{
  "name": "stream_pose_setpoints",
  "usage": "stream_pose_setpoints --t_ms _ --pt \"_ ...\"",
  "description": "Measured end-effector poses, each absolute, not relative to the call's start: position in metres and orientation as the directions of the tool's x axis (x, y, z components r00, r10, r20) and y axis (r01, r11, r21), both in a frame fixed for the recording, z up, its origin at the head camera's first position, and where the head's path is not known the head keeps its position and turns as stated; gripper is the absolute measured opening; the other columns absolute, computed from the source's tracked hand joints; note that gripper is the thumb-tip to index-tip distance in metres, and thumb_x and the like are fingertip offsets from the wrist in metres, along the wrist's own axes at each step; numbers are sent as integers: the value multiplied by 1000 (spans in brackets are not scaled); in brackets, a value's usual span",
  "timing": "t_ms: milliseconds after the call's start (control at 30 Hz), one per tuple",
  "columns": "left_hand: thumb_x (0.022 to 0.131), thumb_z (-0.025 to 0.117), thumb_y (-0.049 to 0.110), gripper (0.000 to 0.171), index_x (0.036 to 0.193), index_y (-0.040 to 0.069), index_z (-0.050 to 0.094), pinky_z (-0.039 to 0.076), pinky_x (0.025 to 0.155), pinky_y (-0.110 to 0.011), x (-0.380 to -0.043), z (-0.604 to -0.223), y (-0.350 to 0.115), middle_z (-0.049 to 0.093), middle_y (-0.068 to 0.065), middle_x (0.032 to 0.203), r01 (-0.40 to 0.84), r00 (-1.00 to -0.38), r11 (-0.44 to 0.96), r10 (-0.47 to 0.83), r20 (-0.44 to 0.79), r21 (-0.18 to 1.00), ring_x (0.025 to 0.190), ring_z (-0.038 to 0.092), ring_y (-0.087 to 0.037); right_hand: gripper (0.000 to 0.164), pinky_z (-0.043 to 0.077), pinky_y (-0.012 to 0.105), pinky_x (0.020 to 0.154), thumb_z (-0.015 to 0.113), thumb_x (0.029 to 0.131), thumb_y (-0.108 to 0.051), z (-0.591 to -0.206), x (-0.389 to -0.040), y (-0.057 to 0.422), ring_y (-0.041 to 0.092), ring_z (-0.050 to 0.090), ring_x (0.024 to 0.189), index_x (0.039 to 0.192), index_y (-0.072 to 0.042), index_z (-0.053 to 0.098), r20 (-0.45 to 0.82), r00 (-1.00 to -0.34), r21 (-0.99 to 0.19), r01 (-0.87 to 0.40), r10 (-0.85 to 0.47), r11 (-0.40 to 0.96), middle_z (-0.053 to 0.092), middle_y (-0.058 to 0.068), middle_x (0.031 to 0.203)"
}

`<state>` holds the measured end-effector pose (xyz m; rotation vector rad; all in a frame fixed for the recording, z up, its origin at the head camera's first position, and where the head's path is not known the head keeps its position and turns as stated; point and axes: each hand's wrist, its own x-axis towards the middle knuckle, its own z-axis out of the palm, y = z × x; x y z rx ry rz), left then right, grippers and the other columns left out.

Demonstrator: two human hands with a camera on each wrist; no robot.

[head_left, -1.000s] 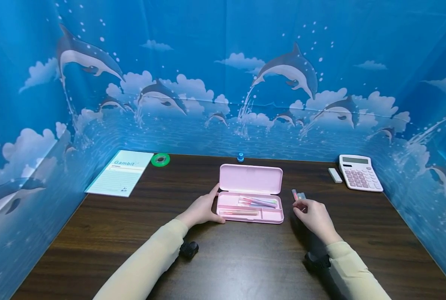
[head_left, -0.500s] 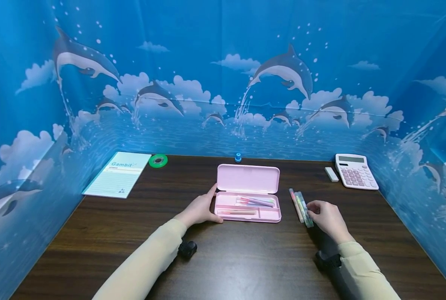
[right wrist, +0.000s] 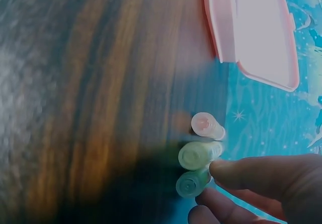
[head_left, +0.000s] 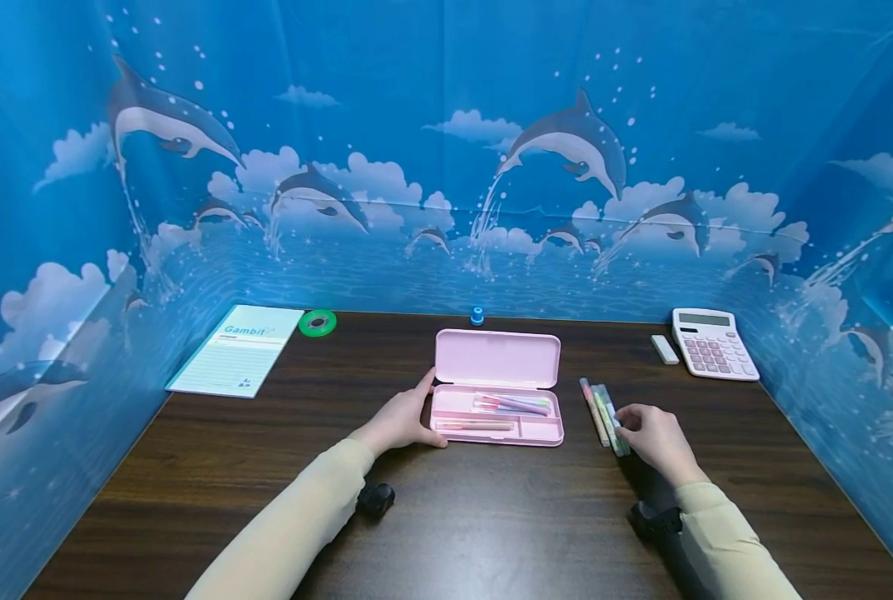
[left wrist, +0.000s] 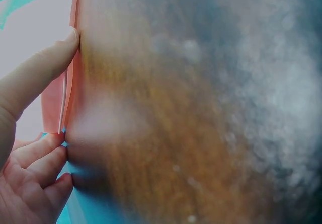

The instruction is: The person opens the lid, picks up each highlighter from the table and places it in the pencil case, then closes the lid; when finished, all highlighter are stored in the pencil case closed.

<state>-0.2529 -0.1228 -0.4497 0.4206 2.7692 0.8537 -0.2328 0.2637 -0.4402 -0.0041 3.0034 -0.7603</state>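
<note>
A pink pencil case (head_left: 499,358) lies with its lid up; several slim pens (head_left: 514,404) are inside. My left hand (head_left: 401,421) holds its left end, thumb on the front edge and fingers around the side, as the left wrist view also shows. To the right of the case three marker pens lie side by side: a pinkish-orange one (head_left: 593,408), a yellow-green one (right wrist: 195,155) and a green one (right wrist: 189,184). My right hand (head_left: 656,437) pinches the green marker pen between thumb and fingers. Part of that pen is hidden behind the fingertips.
A white eraser-like block (head_left: 664,349) and a calculator (head_left: 716,346) lie at the back right. At the back left are a notepad (head_left: 236,350) and a green ring-shaped roll (head_left: 317,322). A small blue object (head_left: 477,316) stands behind the case, before the dolphin-printed curtain (head_left: 386,125).
My right hand has moved to the right, and the marker pens it was covering now show. The left hand stays on the pencil case. The whole view has shifted slightly.
</note>
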Motion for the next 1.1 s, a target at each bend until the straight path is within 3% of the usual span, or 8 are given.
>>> stream_pose_setpoints --t_ms 333,533,833,1100 --pt "65 87 37 122 153 7 8 39 103 -44 -253 -450 -124 49 -14 140 218 -937 782 335 -99 583 124 50 -30 19 48 45 69 67 82 -7 -441 -231 267 25 58 71 94 8 68 -19 -1000 -467 1 -8 884 68 18 82" --pt "66 87 37 122 153 8 7 39 103 -44 -253 -450 -123 49 -14 140 223 -935 782 340 -99 581 124 50 -30 20 47 39 63 66 80 -9 -440 -231 269 23 57 68 89 9 69 -43 -999 -454 29 11 890 67 16 79" --pt "65 87 36 123 153 9 6 38 103 -44 -253 -450 -122 49 -13 140 221 -936 781 338 -98 584 124 50 -29 16 42 29 51 62 78 -7 -439 -228 272 14 55 51 85 7 67 -63 -995 -506 93 71 858 61 2 59" --pt "65 87 36 122 153 10 7 38 104 -44 -253 -452 -123 49 -13 140 219 -937 783 334 -96 582 124 50 -29 14 38 33 59 64 76 -8 -436 -227 269 23 53 66 85 3 66 23 -998 -495 46 66 868 61 9 73"
